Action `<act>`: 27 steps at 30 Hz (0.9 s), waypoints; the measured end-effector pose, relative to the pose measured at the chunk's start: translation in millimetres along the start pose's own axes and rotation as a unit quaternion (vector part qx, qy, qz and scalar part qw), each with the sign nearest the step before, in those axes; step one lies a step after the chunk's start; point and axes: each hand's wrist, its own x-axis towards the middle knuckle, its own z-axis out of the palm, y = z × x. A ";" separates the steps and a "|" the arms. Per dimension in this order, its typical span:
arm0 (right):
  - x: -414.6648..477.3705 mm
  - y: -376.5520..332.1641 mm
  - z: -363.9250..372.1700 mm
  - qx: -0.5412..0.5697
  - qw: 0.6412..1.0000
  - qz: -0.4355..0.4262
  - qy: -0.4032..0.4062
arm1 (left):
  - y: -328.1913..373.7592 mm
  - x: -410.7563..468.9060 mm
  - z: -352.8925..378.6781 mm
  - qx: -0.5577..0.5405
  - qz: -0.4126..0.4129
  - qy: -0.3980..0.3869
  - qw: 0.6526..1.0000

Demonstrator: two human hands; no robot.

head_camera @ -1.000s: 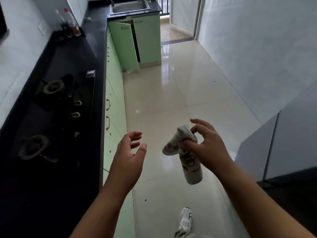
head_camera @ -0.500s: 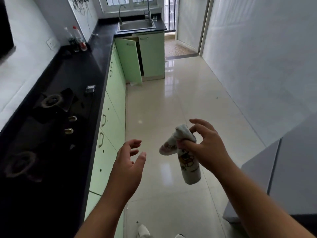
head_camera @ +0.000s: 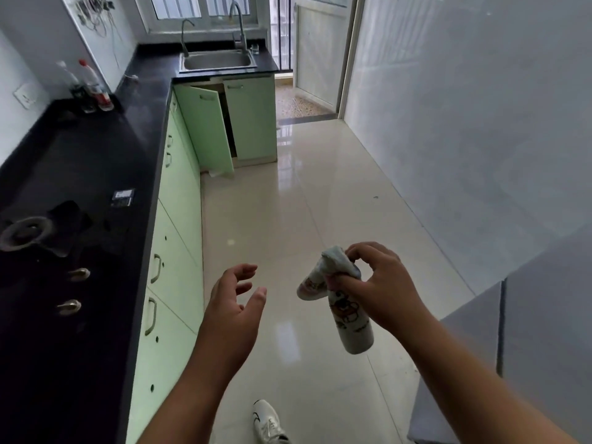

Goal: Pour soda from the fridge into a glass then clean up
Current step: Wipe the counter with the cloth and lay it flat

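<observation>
From the head camera, a small white cloth printed with orange cartoon figures (head_camera: 339, 302) hangs in mid-air over the glossy cream floor tiles (head_camera: 288, 219). Its top is bunched into a knob, one short fold sticks out toward the left hand, and a longer rolled length droops down below the right hand. The fabric looks soft and creased; the print is too blurred to make out in detail.

The right hand (head_camera: 381, 290) pinches the cloth's bunched top between thumb and fingertips, the fingers curled over it and the forearm reaching in from the lower right. The left hand (head_camera: 234, 302) is empty, fingers spread and loosely curved, palm turned toward the cloth, near it but not touching.

Left of the left hand runs a row of pale green cabinet fronts with metal handles (head_camera: 173, 251) under a black stone counter (head_camera: 96, 161), which carries a gas hob with a round burner (head_camera: 25, 232). Far beyond both hands a steel sink with a curved tap (head_camera: 217, 60) sits below a window, and one green cabinet door under it (head_camera: 208, 129) stands ajar. Below the hands, a white trainer (head_camera: 266, 421) is planted on the tiles. Right of the right hand stands a grey-white appliance body (head_camera: 528, 347).
</observation>
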 end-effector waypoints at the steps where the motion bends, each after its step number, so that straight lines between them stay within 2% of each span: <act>1: 10.2 -2.9 3.8 -0.003 1.000 0.003 0.001 | 0.0 14.2 -3.1 -0.005 -0.001 -0.001 1.000; 9: 79.7 -26.0 42.0 -0.003 1.000 0.021 0.010 | -3.0 110.7 -31.4 -0.004 0.005 -0.024 1.000; 27: 226.0 -52.8 134.9 0.029 0.998 -0.008 -0.047 | -21.6 245.7 -82.6 0.010 -0.052 0.027 0.998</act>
